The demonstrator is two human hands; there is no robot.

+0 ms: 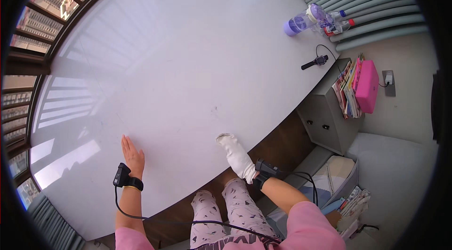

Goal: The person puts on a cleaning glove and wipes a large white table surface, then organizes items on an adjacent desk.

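On the white tabletop (179, 85), at the lower left, my left hand (133, 157) is held out flat with its fingers straight and close together. It holds nothing. A white cloth sleeve that looks like a sock (234, 152) is pulled over my right hand (243, 165) down to the wrist. Its far end shows a greyish edge near the front of the table. The fingers inside are hidden, so their pose does not show. Each wrist wears a black strap with a small black device and a cable.
At the far right stand a purple bottle (301, 21) and clear plastic bottles (336, 26). A black watch (315, 62) lies near the right edge. Beside the table, a grey cabinet (325, 113) carries books (347, 90) and a pink case (367, 86). Barred windows (40, 28) line the left.
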